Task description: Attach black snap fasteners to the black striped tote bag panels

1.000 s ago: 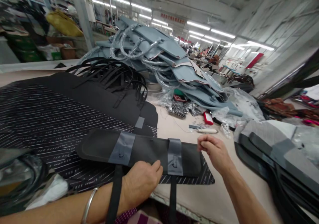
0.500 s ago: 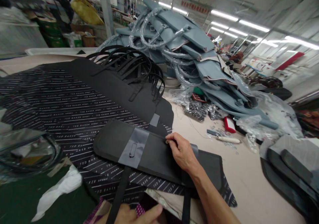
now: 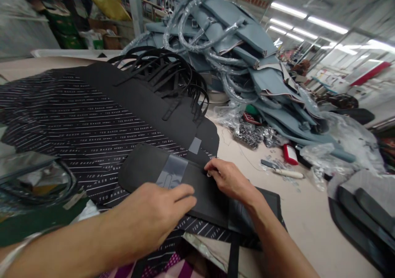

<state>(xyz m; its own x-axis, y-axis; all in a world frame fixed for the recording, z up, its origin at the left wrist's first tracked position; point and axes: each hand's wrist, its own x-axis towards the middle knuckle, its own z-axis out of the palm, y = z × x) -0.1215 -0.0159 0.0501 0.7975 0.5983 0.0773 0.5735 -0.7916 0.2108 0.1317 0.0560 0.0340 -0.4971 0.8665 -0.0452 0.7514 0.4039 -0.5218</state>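
A long black bag panel point(image 3: 202, 193) with rounded corners lies before me on black fabric point(image 3: 101, 125) printed with white lettering. A grey plastic strip point(image 3: 174, 169) crosses the panel left of centre, with a thin loop outline on it. My right hand point(image 3: 230, 181) is over the panel near its far edge, fingertips pinched on a small metal piece point(image 3: 209, 174) whose exact kind I cannot make out. My left hand point(image 3: 163, 208) hovers above the panel's near side, fingers loosely stretched and apart, with nothing visible in them. It covers the near end of the strip.
Blue-grey bags point(image 3: 228, 43) with plastic-wrapped handles are heaped at the back. Several black straps point(image 3: 173, 76) arch over the black pieces. To the right lie a red box point(image 3: 290, 154), a pale-handled tool point(image 3: 288, 174) and scattered small metal bits. Black padded pieces point(image 3: 361, 220) sit far right.
My left hand has risen from the bottom edge to over the panel beside the grey strip. My right hand stays pinched near the same spot. The view has shifted slightly.
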